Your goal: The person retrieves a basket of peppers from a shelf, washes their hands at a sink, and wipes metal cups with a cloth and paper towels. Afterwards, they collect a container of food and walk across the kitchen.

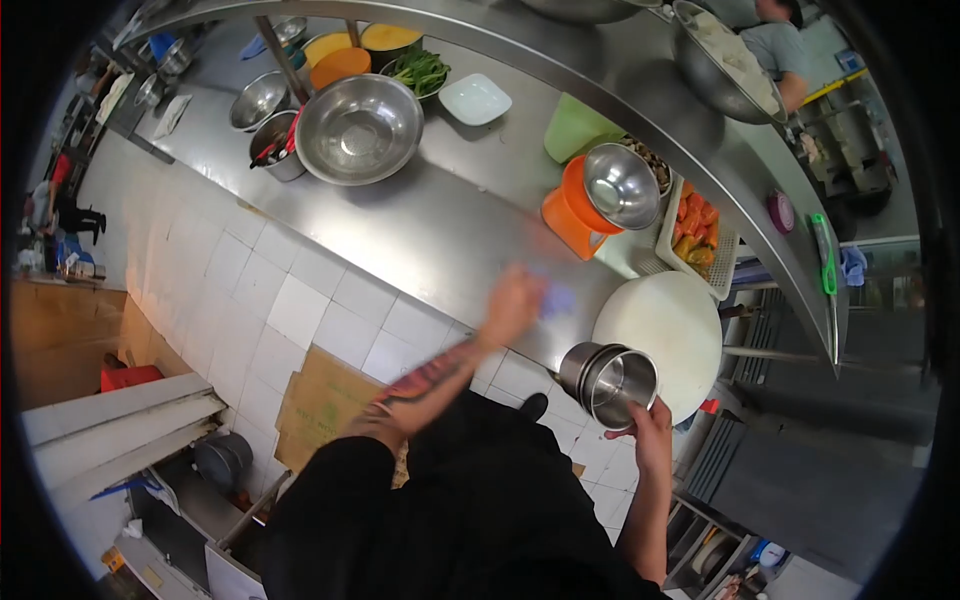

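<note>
My left hand [516,303], blurred by motion, is closed on a bluish cloth [555,297] over the front part of the steel counter [440,240]. My right hand [648,428] grips the rim of a stack of small steel pots [622,388], held tilted at the counter's front edge. Beside the pots lies a round white cutting board [665,340]. Beyond my left hand, an orange scale [572,222] carries a steel bowl [621,187].
A large steel bowl [359,130], a white dish [476,100] and a bowl of greens [419,72] stand at the back left. A basket of peppers [728,262] sits at right. A shelf [560,72] overhangs the counter, holding a green-handled knife [826,256]. Other people are farther off.
</note>
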{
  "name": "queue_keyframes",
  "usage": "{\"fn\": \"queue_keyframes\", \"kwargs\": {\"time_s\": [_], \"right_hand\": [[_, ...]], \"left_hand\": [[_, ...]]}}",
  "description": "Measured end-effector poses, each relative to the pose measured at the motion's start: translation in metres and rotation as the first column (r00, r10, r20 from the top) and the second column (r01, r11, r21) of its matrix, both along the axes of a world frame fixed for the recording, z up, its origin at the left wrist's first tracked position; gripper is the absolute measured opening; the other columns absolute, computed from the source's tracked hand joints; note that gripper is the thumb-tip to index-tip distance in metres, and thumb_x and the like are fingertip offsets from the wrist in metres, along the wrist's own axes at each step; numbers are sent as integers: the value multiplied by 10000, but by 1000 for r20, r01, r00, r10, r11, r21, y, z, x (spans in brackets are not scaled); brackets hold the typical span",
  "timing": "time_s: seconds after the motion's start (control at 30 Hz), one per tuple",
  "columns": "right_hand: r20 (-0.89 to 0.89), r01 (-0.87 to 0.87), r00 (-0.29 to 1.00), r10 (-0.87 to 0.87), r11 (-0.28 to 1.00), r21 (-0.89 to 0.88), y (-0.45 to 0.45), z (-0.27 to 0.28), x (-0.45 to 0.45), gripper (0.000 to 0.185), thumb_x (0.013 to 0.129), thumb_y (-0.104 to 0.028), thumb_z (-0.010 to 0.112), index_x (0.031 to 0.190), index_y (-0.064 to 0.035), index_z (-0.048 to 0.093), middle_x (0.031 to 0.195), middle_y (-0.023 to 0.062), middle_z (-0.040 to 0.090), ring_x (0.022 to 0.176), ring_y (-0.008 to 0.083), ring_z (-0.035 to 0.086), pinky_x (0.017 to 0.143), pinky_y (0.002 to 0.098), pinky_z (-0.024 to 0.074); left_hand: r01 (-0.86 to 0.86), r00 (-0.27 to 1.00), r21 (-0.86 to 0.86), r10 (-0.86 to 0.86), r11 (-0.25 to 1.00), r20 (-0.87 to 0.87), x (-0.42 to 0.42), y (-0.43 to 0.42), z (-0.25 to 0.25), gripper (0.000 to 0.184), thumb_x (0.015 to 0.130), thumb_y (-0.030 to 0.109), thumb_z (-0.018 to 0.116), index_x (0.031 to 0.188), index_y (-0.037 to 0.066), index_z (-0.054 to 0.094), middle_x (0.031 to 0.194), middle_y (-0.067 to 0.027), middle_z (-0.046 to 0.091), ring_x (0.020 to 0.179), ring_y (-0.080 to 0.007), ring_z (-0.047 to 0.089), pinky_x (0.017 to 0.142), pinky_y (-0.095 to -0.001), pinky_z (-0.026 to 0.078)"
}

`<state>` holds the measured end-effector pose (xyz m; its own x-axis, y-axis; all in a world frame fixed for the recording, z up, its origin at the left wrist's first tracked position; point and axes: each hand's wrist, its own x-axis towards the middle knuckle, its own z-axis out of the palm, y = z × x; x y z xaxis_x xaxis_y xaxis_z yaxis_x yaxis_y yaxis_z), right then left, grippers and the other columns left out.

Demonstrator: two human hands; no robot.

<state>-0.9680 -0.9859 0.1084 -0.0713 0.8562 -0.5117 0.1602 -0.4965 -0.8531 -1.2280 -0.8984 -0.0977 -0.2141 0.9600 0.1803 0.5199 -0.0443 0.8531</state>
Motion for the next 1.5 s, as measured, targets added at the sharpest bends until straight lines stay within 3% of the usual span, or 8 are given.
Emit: {"fn": "queue_keyframes", "kwargs": {"time_s": [0.17, 0.53, 0.73, 0.8, 0.83, 0.9, 1.3, 1.5], "right_hand": [[-164, 74, 982, -96, 988, -136, -18, -74, -21, 363, 921, -111, 549, 1241, 59, 519, 932, 162, 684, 662, 209, 684, 507, 313, 585], [-383, -89, 924, -7, 969, -232, 20, -166, -220, 703, 956, -225, 625, 1489, -29, 210, 1011, 182, 652, 656, 211, 698, 529, 300, 579], [-537, -205, 837, 105, 970, -129, 19, -175, -259, 785, 959, -360, 626, 1531, -80, 168, 1158, 166, 632, 875, 235, 706, 675, 339, 595], [-528, -282, 828, 187, 953, -106, 7, -171, -230, 719, 968, -366, 613, 1517, -66, 258, 1181, 152, 628, 914, 230, 697, 707, 335, 591], [-520, -406, 809, 274, 900, -158, 1, -172, -209, 673, 972, -355, 610, 1489, -39, 318, 1182, 152, 628, 914, 234, 697, 712, 336, 590], [-502, -513, 793, 344, 822, -248, -19, -184, -162, 596, 980, -339, 601, 1436, -2, 416, 1177, 152, 630, 919, 242, 697, 731, 340, 588], [-352, -343, 901, 252, 912, -224, -128, -184, 68, 481, 1002, -227, 563, 1424, -19, 462, 1139, 136, 668, 905, 198, 688, 780, 303, 566], [-175, -19, 984, -11, 985, -172, -206, -187, 195, 451, 1007, -223, 556, 1397, -6, 490, 1108, 129, 681, 882, 193, 694, 762, 291, 565]], "left_hand": [[-290, 779, 314, 414, 904, -471, -180, 108, 15, 281, 889, 233, 631, 1158, 162, 674, 1081, -173, 545, 963, -386, 565, 765, -469, 503], [-31, 508, -551, -462, 834, -727, -156, 216, 7, 390, 732, 187, 711, 1099, 65, 666, 1118, -153, 640, 958, -329, 685, 789, -430, 569], [-86, 279, -524, -484, 848, -829, -110, 222, -57, 309, 825, 241, 650, 1082, 72, 671, 1022, -135, 685, 986, -282, 680, 757, -411, 571], [-64, 338, -403, -360, 913, -870, -86, 196, -75, 291, 856, 259, 630, 1076, 74, 673, 990, -129, 700, 996, -266, 679, 746, -404, 572], [-369, 837, -398, 113, 840, -535, -45, 167, -26, 275, 923, 167, 572, 1149, 25, 635, 1234, -106, 564, 1117, -273, 618, 838, -405, 587], [-141, 595, -297, -159, 944, -788, -22, 109, -12, 250, 894, 126, 575, 1118, 68, 666, 1194, -82, 538, 1067, -291, 604, 802, -407, 583], [346, 710, 51, -226, 937, -667, 88, 16, -5, 314, 800, 55, 607, 1077, 171, 698, 1135, -87, 526, 1042, -325, 550, 808, -440, 548], [393, 751, -202, -440, 897, -493, 180, -128, -32, 302, 762, 80, 666, 1060, 123, 695, 1096, -163, 561, 1043, -384, 557, 839, -453, 518]]}}
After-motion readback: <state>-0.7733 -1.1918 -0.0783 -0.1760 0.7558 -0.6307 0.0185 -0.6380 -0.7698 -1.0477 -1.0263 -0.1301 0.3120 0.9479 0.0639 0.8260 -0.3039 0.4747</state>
